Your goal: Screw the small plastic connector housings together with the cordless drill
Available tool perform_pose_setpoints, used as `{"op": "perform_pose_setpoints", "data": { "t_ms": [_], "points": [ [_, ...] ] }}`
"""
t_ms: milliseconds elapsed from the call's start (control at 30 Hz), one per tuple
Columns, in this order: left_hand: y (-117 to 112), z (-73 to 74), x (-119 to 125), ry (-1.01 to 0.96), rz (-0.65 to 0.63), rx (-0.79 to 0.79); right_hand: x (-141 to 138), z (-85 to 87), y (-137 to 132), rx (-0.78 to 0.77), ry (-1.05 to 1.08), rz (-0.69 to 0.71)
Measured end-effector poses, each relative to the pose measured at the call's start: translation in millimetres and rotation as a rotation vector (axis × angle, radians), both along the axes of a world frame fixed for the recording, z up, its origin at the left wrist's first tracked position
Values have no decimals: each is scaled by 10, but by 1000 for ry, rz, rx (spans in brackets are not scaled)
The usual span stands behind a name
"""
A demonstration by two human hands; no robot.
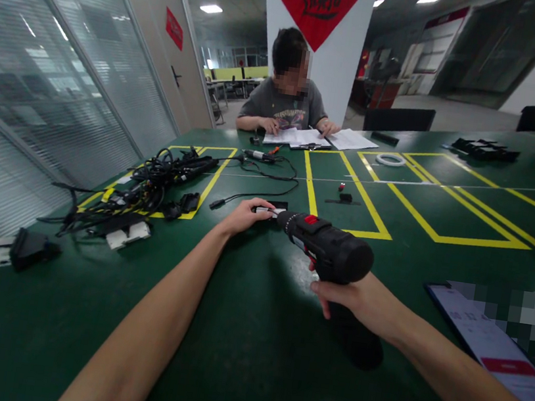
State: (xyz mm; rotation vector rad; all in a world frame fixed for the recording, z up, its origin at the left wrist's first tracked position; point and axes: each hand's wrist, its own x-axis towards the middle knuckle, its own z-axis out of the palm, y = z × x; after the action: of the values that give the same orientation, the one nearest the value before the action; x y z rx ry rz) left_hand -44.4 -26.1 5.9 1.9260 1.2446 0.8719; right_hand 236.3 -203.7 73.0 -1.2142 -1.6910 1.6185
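Both forearms reach forward from the bottom of the view, out over the green bench (pixel 56 323), and meet at a black cordless drill (pixel 328 249), its nose pointing left and its handle running down toward the bench. The right hand (pixel 343 297) comes in from the side, its grip clamped round the handle just below the drill's body. The left hand (pixel 242 217), back upward, closes its grip on the nose around a small white piece, too small to identify. A tangle of black cables (pixel 150 187) lies well to the left, and a person (pixel 287 90) sits across the bench with both hands on papers (pixel 301 139).
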Motion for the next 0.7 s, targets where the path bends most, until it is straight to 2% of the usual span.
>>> {"op": "perform_pose_setpoints", "data": {
  "t_ms": [333,700],
  "points": [
    [66,-61,-44,-1,-28,-2,2,-45,23,12,19,-5],
    [47,-52,-33,-49,-73,-74,16,-33,20,20,21,-5]
  ]
}}
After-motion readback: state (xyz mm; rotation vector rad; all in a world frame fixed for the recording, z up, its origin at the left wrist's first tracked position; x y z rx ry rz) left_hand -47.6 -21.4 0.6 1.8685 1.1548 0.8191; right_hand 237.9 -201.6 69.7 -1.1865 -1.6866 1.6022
